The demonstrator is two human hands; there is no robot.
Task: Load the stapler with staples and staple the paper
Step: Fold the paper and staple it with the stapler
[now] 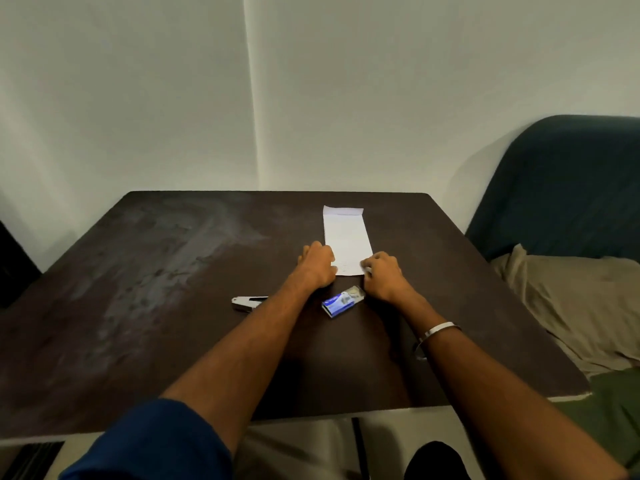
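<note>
Hands, left (317, 263) and right (381, 271), pinch the near corners of the folded paper (347, 237) on the table (156, 306).

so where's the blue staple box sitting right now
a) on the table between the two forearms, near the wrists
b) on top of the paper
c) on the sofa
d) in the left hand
a: the staple box lies on the table between the forearms, nearer than the paper, whose near end the left hand and the right hand are touching.
</note>
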